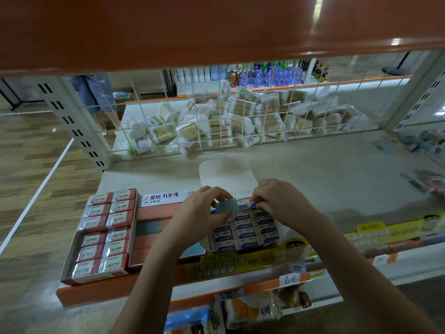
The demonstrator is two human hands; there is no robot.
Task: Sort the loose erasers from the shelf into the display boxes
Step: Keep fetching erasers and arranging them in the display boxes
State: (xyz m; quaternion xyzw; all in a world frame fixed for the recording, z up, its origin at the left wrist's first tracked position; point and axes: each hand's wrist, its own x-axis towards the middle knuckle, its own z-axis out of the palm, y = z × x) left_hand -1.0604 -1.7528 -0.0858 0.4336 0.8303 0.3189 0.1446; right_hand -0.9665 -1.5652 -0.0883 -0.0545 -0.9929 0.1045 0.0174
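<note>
A display box (pixel 204 244) of blue-and-white erasers (pixel 243 231) sits at the shelf's front, its white lid flap (pixel 227 175) standing open behind. My left hand (pixel 199 213) pinches a small grey-blue eraser (pixel 226 206) over the box's back row. My right hand (pixel 279 201) has its fingertips curled on an eraser at the back right corner of that box. To the left stands a red display box (pixel 66 276) holding red-and-white 2B erasers (pixel 107 227). A second red box (pixel 154 213) lies between them, largely covered by my left forearm.
The upper orange shelf (pixel 216 27) hangs low overhead. A wire grid (pixel 240 116) backs the shelf, with packs of cotton swabs behind it. Small packaged items (pixel 423 143) lie at the far right. A price strip (pixel 265 261) lines the front edge. Someone's legs (pixel 101 102) stand beyond.
</note>
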